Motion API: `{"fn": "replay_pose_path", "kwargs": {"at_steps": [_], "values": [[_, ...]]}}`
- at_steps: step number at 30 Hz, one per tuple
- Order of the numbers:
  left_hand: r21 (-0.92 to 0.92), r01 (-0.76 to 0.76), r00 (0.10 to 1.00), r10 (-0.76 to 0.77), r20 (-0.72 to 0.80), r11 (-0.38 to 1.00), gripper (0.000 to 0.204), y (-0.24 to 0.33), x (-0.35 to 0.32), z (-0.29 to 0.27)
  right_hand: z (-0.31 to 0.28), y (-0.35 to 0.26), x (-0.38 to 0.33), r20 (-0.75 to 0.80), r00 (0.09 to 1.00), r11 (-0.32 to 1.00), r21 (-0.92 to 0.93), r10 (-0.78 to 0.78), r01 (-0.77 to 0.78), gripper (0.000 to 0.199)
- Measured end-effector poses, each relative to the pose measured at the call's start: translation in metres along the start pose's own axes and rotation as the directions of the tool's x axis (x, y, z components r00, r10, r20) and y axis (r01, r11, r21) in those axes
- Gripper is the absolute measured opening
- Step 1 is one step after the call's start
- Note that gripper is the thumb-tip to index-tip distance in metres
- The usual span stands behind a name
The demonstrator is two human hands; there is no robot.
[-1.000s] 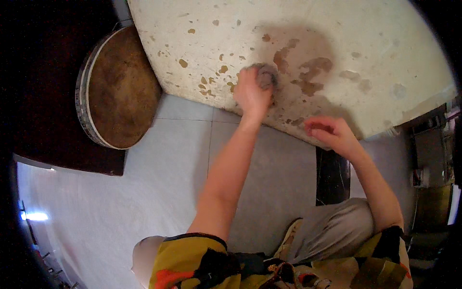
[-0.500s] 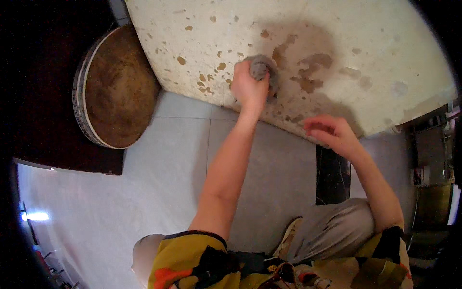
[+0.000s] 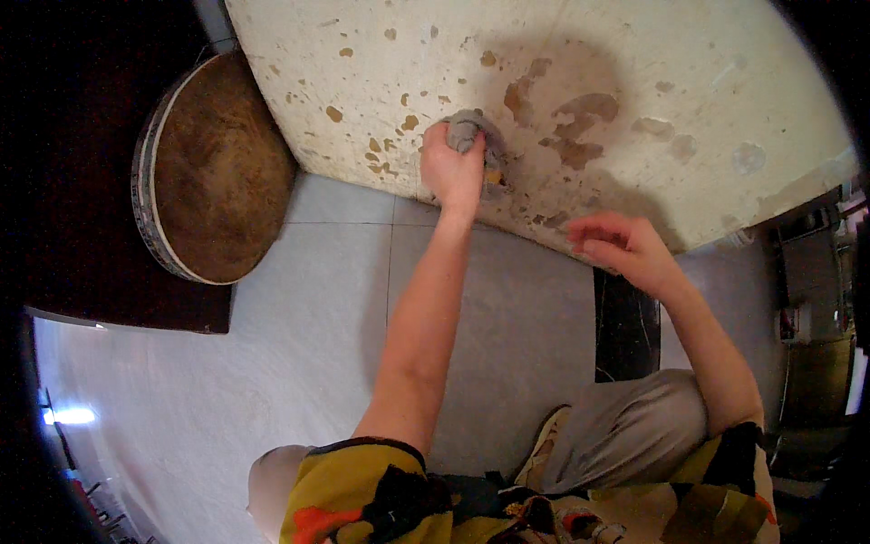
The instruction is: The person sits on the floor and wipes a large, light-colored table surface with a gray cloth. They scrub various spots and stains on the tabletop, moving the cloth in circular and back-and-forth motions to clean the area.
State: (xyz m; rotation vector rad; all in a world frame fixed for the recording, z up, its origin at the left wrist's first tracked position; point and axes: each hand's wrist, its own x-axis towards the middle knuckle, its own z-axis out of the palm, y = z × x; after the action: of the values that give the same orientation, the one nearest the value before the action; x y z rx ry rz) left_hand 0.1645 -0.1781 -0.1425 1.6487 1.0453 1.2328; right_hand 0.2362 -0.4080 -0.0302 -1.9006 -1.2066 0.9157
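My left hand [image 3: 451, 174] is closed around a bunched grey cloth [image 3: 465, 132], which rests against the cream wall [image 3: 689, 82] low down near the floor. Brown patches of peeled paint mark that wall, with a wide darker, damp-looking area to the right of the cloth. Farther right, my right hand [image 3: 632, 249] hangs in front of the wall's foot, its fingers loosely curled and the thumb apart from them. Nothing shows in it.
A large round brown piece with a pale rim, like a drum [image 3: 217, 172], leans at the left by the wall corner. Under it is a dark wooden surface [image 3: 118, 299]. Grey tiles [image 3: 317, 272] cover the floor, with a black strip [image 3: 625, 326] below my right hand.
My left hand has moved the cloth slightly left along the wall, uncovering a small yellow-brown spot beside it. My right hand has hardly moved.
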Motion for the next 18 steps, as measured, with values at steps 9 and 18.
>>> {"fn": "replay_pose_path", "kwargs": {"at_steps": [9,18], "values": [[0.067,0.346,0.938,-0.344,-0.04,0.936,0.055,-0.078,-0.014,0.006,0.003,0.005,0.001,0.006,1.0,1.0,0.003,-0.024,0.024,0.027],[-0.085,-0.203,0.953,0.177,-0.247,0.976,0.041,-0.007,-0.021,0.013,-0.004,0.009,0.002,-0.029,0.999,0.997,-0.071,0.018,-0.02,0.029]]}}
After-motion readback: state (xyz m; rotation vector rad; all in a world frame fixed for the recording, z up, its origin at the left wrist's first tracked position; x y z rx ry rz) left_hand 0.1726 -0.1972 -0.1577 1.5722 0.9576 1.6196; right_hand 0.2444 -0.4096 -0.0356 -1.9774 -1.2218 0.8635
